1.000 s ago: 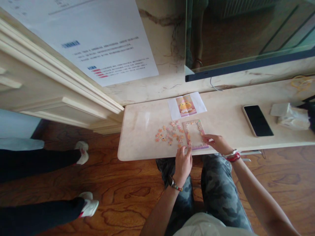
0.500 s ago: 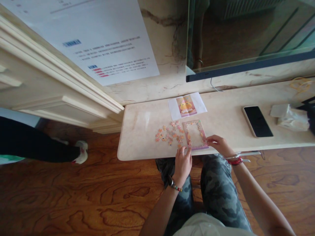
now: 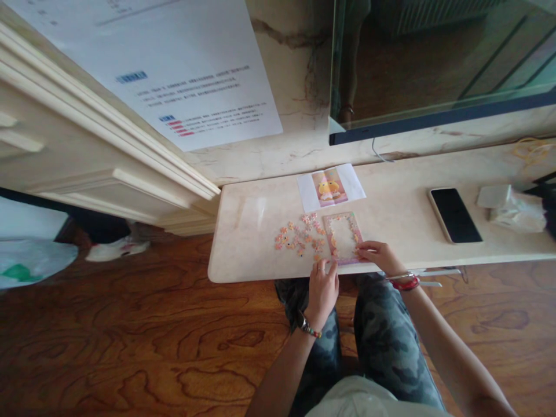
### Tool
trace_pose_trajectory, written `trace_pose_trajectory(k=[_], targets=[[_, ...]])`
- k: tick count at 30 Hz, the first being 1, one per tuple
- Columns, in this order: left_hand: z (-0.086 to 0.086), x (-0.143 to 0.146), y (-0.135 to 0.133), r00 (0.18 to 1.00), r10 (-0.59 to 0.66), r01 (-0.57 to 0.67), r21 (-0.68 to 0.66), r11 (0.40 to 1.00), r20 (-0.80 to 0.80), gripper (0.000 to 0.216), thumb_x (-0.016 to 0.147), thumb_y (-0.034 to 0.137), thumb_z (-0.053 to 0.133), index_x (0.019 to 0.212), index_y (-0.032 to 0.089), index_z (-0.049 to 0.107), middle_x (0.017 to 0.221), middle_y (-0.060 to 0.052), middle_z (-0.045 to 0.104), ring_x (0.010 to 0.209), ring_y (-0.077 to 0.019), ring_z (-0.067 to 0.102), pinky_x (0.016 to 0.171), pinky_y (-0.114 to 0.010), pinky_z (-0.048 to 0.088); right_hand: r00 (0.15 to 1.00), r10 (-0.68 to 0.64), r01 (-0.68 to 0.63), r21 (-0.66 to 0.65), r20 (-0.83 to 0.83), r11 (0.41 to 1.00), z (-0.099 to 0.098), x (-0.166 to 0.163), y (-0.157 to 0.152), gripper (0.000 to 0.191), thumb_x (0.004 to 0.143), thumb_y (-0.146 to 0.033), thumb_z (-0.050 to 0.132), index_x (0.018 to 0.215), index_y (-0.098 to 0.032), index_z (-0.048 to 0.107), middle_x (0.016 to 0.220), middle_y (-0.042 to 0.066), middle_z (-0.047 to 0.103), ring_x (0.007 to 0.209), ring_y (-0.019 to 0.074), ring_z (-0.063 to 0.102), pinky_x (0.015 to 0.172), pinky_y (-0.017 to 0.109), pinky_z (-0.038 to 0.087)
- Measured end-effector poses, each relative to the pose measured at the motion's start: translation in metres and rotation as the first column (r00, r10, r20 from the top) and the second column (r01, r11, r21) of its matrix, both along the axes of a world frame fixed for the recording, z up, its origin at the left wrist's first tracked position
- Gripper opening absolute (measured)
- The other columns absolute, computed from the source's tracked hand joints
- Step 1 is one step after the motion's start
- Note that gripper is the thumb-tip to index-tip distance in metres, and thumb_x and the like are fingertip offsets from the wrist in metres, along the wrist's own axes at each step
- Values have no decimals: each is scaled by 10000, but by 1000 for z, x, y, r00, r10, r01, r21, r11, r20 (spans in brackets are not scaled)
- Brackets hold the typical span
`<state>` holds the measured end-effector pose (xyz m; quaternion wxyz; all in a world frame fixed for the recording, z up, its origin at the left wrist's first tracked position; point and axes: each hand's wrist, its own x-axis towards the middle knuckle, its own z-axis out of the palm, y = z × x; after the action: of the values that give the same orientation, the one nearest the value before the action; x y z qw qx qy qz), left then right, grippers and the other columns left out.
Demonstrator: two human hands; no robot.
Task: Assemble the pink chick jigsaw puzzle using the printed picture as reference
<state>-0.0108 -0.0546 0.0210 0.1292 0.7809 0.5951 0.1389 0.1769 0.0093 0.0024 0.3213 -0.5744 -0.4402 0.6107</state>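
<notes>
A small jigsaw puzzle (image 3: 329,231) lies on the counter, its pink and purple border filled around a pale middle. My left hand (image 3: 324,289) rests at its lower left corner, fingers apart and touching the near edge. Over its lower right side is my right hand (image 3: 380,255), fingertips pinched together; whatever is between them is too small to make out. Loose puzzle pieces (image 3: 297,238), pink and orange, are scattered left of the border. Behind the puzzle lies a creased paper sheet (image 3: 306,197) with a printed picture of a yellow figure.
A phone (image 3: 455,215) lies to the right, with a clear plastic tissue pack (image 3: 516,211) beyond it. A large dark screen (image 3: 434,69) stands above the counter (image 3: 243,243). At left, a person's shoe (image 3: 117,248) and a plastic bag (image 3: 39,263) show by the door frame.
My right hand has shifted slightly left, further over the puzzle's border. My left hand stays put. The other person's leg has moved back behind the door frame, and a bag has come into view.
</notes>
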Motion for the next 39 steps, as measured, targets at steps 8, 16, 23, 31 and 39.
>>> trace_pose_trajectory(k=[8,16,23,31,39], targets=[[-2,-4,-1,1000,6,-6,1,1000,-2,381,774,118,433,1137,236,444,1032,-63,445,945,-177,448,834,-353,421,994,79,-81,18,77,997,0,1,-2,400,583,-511,616,720,-138,571,579,29,622,524,122,573,454,226,467],[-3,-10,-3,1000,8,-8,-11,1000,-2,412,776,118,431,1166,252,424,1029,-61,446,948,-175,452,838,-355,419,971,76,-107,125,226,986,-2,8,-1,373,627,-505,574,714,-143,594,531,1,573,454,90,496,398,205,400],[-2,-9,-3,1000,9,-9,-8,1000,5,415,776,115,430,1169,249,421,1028,-61,447,954,-173,450,839,-347,420,919,111,-200,204,378,958,-3,12,1,365,679,-475,532,762,-132,625,574,23,599,486,105,500,441,219,394],[0,-4,-3,1000,-12,12,-9,1000,3,475,765,106,442,1206,274,381,1021,-63,452,948,-181,455,828,-368,421,751,214,-471,279,624,837,2,-3,9,166,727,-264,497,736,-195,648,690,17,659,611,132,578,593,235,435],[2,14,0,989,-144,144,-32,989,-10,404,775,138,428,1164,249,420,1096,-75,449,981,-198,446,786,-355,444,658,236,-590,295,715,752,3,-16,14,190,747,-186,454,751,-181,645,720,46,655,661,151,591,628,249,438]])
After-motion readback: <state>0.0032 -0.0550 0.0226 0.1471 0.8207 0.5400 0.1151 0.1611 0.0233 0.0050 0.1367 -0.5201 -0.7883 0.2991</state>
